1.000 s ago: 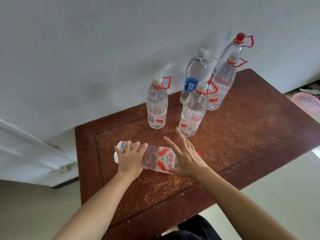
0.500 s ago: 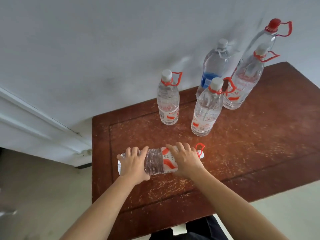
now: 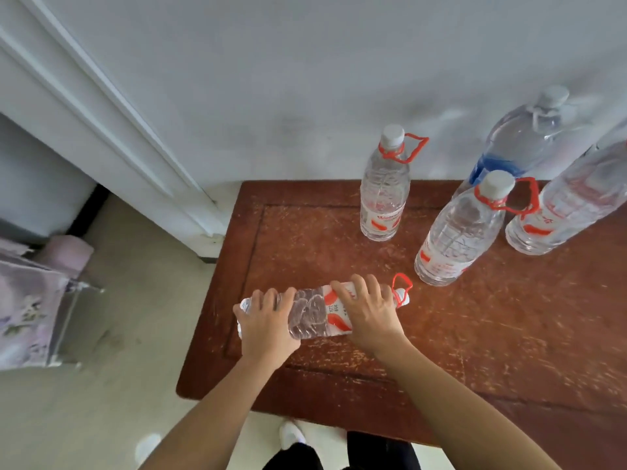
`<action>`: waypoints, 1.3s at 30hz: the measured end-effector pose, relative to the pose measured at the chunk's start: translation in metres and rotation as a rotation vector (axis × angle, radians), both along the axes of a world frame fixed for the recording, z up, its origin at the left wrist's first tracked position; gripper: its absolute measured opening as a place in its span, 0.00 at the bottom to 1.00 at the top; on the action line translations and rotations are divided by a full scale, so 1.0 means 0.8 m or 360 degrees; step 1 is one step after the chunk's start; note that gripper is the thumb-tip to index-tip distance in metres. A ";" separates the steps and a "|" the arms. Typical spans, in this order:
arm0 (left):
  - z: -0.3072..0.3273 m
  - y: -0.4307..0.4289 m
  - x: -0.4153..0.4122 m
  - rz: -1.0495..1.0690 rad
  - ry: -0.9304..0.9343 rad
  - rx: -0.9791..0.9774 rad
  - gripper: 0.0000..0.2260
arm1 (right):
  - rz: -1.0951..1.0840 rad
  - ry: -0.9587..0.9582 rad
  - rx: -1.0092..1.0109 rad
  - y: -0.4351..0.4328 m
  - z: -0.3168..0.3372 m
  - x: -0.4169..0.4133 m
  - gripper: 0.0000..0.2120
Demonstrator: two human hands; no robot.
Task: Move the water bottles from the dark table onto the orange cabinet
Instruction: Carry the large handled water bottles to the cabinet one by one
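Plastic water bottle (image 3: 312, 313) lies on its side over the front-left part of the dark wooden bench (image 3: 509, 334), its cap and red carry loop pointing right. The left hand (image 3: 268, 323) grips its base end, fingers curled over the top. The right hand (image 3: 368, 312) grips the labelled shoulder by the neck. Contact with the bench cannot be confirmed. Four others stand nearer the wall: a red-looped bottle (image 3: 383, 195), a second bottle (image 3: 456, 239), a blue-labelled bottle (image 3: 515, 144) and a fourth bottle (image 3: 570, 212) at the right edge.
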State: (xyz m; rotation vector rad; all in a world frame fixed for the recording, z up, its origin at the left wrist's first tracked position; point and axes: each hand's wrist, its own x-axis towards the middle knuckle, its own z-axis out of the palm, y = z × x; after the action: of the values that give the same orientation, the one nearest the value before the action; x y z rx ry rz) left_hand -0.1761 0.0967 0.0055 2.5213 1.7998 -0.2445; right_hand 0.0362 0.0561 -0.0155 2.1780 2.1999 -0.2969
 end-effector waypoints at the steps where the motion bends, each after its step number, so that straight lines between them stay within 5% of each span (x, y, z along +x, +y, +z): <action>1: 0.001 -0.011 -0.007 0.0052 -0.0002 0.0009 0.40 | 0.0037 -0.0011 0.0016 -0.001 -0.001 -0.006 0.45; 6: 0.029 -0.068 -0.072 0.0340 -0.0007 0.0055 0.38 | 0.0348 -0.0017 0.0085 -0.011 0.023 -0.073 0.48; 15: 0.117 -0.229 -0.291 0.0982 -0.0014 0.0574 0.36 | 0.0934 0.0063 0.0513 -0.070 0.135 -0.318 0.45; 24: 0.187 -0.579 -0.544 0.1752 0.0206 0.0943 0.30 | 0.1759 0.0431 0.0859 -0.313 0.221 -0.653 0.45; 29: 0.217 -0.751 -0.610 0.2240 0.0206 0.1003 0.42 | 0.2237 0.0675 0.1040 -0.448 0.259 -0.787 0.39; 32: 0.221 -0.828 -0.635 0.2440 0.0235 0.1040 0.48 | 0.2414 0.0691 0.1012 -0.513 0.265 -0.851 0.39; 39: 0.195 -1.021 -0.700 0.3021 0.0412 0.0892 0.44 | 0.2982 0.0787 0.0817 -0.707 0.235 -1.010 0.38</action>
State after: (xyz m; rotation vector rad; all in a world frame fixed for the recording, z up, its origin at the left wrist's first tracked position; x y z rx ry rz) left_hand -0.7360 -0.7202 0.1611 -0.0989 3.5066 0.0686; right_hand -0.7716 -0.5099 0.1728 -0.7188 3.4988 -0.1171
